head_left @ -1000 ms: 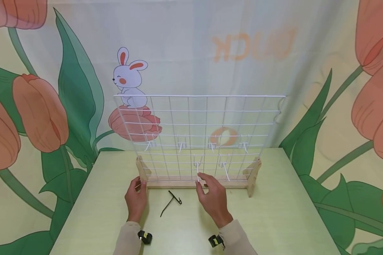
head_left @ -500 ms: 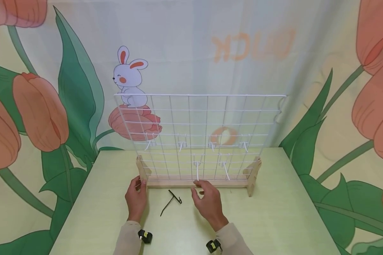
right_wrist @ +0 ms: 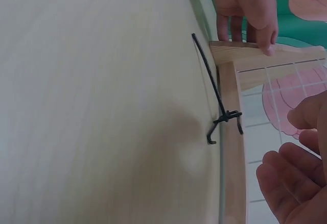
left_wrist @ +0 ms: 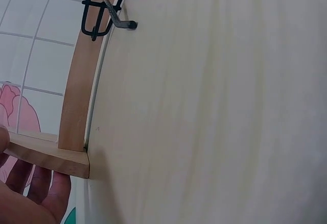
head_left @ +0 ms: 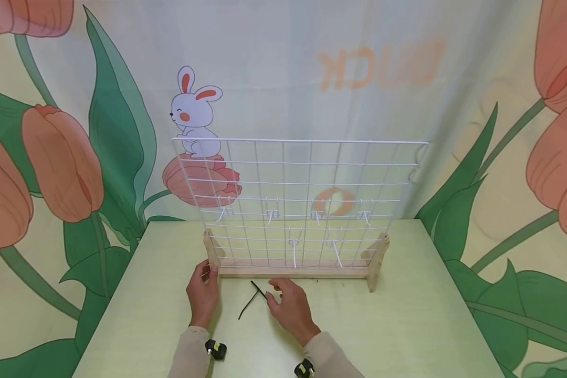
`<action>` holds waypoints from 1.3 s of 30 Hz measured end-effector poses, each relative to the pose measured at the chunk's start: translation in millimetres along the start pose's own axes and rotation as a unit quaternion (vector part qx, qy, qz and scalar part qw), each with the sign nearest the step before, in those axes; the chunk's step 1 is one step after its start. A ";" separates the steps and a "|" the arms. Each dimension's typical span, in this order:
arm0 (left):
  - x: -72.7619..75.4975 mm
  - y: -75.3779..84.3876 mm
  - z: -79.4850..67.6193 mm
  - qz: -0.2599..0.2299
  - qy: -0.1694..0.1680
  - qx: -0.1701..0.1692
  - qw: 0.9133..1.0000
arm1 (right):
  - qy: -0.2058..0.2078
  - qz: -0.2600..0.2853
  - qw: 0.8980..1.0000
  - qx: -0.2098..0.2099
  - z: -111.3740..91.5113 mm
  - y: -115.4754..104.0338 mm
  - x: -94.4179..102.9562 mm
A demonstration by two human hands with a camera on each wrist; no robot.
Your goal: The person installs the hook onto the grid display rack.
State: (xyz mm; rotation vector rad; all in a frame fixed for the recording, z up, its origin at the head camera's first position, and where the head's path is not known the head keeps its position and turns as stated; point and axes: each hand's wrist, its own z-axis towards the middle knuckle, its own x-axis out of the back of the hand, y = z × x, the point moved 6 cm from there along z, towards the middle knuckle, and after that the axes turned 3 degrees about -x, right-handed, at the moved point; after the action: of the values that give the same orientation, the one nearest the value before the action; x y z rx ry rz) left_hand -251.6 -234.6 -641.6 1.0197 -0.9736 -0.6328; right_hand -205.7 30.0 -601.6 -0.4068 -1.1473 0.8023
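Note:
A white wire grid panel [head_left: 300,140] stands upright in a wooden stand [head_left: 293,274]. Several white hooks hang in a row across it, with two longer white hooks [head_left: 294,254] lower down. My left hand [head_left: 202,296] grips the stand's left wooden foot [left_wrist: 53,158], thumb on one face and fingers on the other. On the table in front of the stand lies a black metal hook [right_wrist: 209,73] with a long bent arm. My right hand [head_left: 293,310] is just right of this black hook, its fingers loosely bent and holding nothing; in the head view it covers the hook's right end.
The pale table [head_left: 397,325] extends to both sides of the stand and in front of it. A printed curtain [head_left: 264,79] with tulips and a rabbit hangs behind and at the sides. The stand's right wooden foot [head_left: 376,265] stands far from both hands.
My right hand has let go of the lower left white hook on the grid and moved down and left, beside the black hook. The left hand stays on the stand's foot.

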 end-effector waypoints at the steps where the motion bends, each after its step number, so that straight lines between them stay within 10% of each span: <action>1: 0.1 0.6 0.1 -0.001 0.001 -0.001 1.000 | -0.004 -0.002 1.000 -0.004 0.5 0.5 -2.3; 39: 2.0 7.4 -3.7 -0.002 0.010 -0.016 1.000 | -0.096 -0.015 0.994 -0.054 3.3 17.2 -32.3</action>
State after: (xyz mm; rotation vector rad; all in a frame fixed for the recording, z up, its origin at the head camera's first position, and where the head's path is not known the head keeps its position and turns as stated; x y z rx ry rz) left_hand -247.4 -231.7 -634.8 0.9978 -0.9407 -0.6378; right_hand -220.6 17.1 -632.6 -0.4066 -1.3778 0.7678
